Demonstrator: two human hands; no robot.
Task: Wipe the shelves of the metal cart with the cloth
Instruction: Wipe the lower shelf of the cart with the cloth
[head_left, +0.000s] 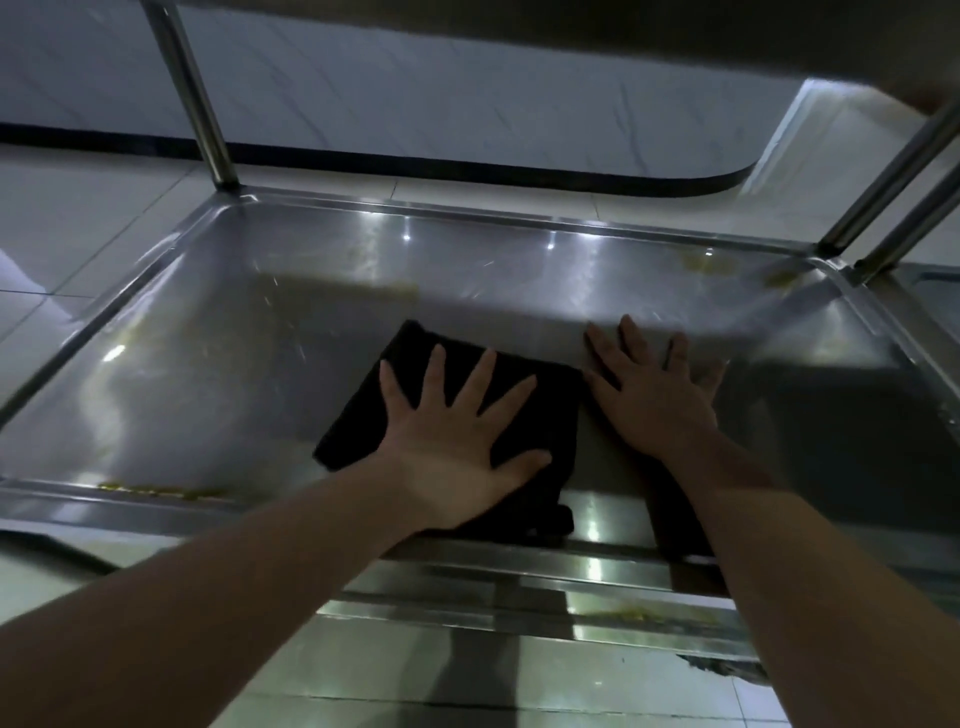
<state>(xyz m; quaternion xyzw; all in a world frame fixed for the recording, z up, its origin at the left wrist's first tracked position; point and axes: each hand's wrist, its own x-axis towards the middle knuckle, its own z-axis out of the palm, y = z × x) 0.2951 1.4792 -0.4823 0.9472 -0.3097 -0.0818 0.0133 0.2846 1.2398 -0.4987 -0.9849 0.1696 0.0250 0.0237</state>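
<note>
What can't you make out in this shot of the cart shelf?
Head view:
- Black cloth: its middle is covered by the left hand.
- Shelf: patches hidden under the right hand and both forearms.
- Upper shelf: only its dark underside shows, cut off by the top edge.
- Yellowish stains in the far right corner: blurred, nature unclear.

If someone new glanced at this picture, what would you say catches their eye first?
The black cloth in the middle of the steel shelf stands out, pressed flat under the left hand with fingers spread. The right hand lies flat on the bare metal just right of it. Also, yellowish stains show near the far right corner and along the near left rim.
</note>
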